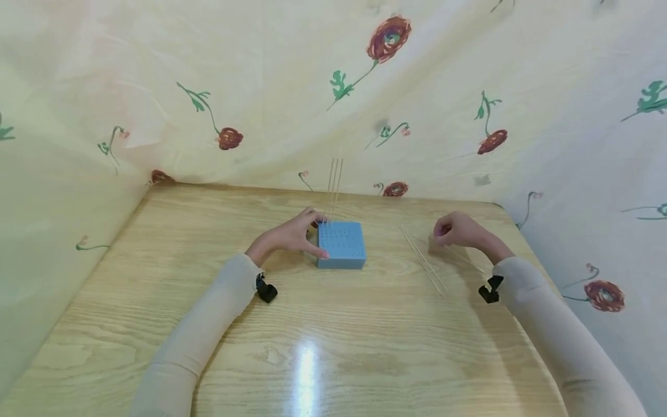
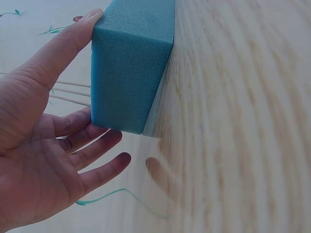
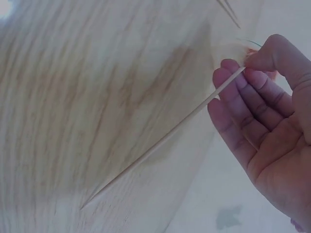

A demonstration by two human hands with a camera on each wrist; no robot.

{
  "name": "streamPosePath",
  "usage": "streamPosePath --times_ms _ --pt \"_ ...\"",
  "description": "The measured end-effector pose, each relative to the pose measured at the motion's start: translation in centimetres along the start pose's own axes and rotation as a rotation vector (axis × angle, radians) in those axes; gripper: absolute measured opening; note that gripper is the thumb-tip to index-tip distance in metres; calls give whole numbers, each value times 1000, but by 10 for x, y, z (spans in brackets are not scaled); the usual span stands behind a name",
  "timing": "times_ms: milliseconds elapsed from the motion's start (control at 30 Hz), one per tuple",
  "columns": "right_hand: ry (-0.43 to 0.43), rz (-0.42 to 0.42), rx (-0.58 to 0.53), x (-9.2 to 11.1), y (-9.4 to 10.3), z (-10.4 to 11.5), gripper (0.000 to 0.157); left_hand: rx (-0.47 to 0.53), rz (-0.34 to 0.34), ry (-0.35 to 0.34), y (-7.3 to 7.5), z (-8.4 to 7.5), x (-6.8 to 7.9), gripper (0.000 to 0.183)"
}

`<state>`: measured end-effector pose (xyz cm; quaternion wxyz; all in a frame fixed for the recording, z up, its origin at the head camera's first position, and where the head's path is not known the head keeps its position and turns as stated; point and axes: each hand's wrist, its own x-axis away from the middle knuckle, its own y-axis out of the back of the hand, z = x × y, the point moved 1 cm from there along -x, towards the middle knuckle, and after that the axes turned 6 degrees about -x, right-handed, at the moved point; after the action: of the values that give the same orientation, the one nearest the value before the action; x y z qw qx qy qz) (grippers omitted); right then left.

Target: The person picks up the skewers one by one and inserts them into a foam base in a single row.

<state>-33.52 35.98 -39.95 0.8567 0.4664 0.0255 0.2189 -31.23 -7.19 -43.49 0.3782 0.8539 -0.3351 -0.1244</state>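
A blue foam block (image 1: 341, 240) with rows of small holes in its top sits on the wooden table. Three thin bamboo skewers (image 1: 337, 191) stand upright near its back left corner. My left hand (image 1: 294, 234) holds the block from the left, thumb at the front edge and fingers at the back; the left wrist view shows the outer fingers spread below the block (image 2: 129, 80). Off to the right, my right hand (image 1: 458, 230) pinches one end of a skewer (image 3: 163, 139) between thumb and fingers. Its pointed far end slants toward the table; whether it touches is unclear.
Loose skewers (image 1: 419, 256) lie on the table (image 1: 365, 336) between the block and my right hand. Flower-patterned cloth (image 1: 292, 104) hangs behind the table and along both sides. A light reflection shows near the front.
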Motion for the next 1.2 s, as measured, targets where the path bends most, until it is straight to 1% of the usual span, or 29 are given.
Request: streamPosePath --times_ms 133,233,367,467,533,767,867,967,1200 --pt "14 -63 -45 5 3 4 5 -3 3 -5 -1 -2 0 88" --pt "32 -111 -98 8 4 5 6 -1 5 -6 -1 -3 0 88" --pt "101 -196 -185 10 2 11 7 5 13 -3 -1 -4 0 88" --pt "156 -254 -245 10 1 20 10 5 7 -3 0 -3 0 89" --pt "175 -280 -281 10 0 28 13 0 -1 -1 0 -2 0 89" --pt "165 -326 -417 9 -2 58 26 -1 7 18 0 0 0 90" --pt "192 -351 -465 8 -1 70 31 2 -1 21 0 0 0 89" --pt "225 -373 -531 6 -2 80 32 8 -4 19 0 0 0 89" --pt "289 -403 -681 -2 -8 96 28 12 7 23 -1 -2 2 90"
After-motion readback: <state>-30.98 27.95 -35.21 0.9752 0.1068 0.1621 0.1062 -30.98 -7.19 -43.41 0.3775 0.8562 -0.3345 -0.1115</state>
